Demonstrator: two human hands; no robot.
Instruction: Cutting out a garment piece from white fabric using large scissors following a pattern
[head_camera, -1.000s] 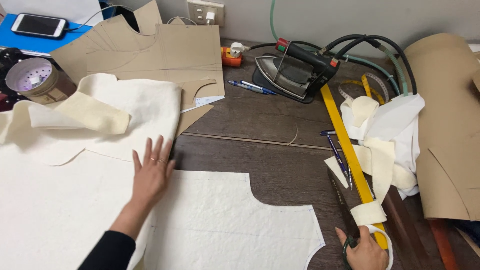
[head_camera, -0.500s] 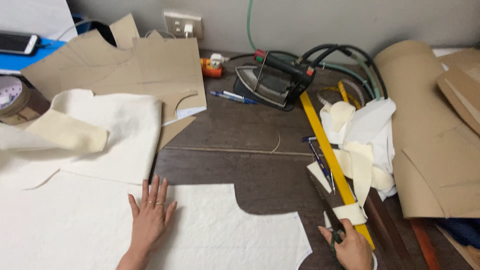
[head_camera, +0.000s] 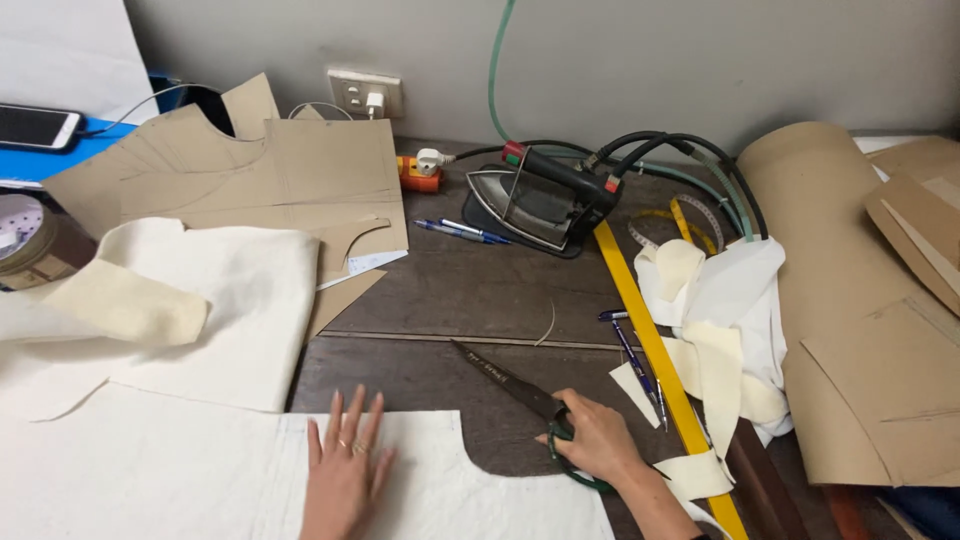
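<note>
Scissors: dark blades closed, green handles; long axis diagonal, tips pointing up-left toward the far left of the surface, lying low over the bare wood. Right hand: grip clenched through the handles. Left hand: released, fingers spread flat on cream fabric with a curved cut edge. Surface: dark wood planks. Beyond: steam iron, yellow ruler, brown paper patterns, grey wall with socket.

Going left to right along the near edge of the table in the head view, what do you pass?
Cream fabric → left hand flat on it → scissors → right hand gripping them → yellow ruler → brown paper roll.
</note>
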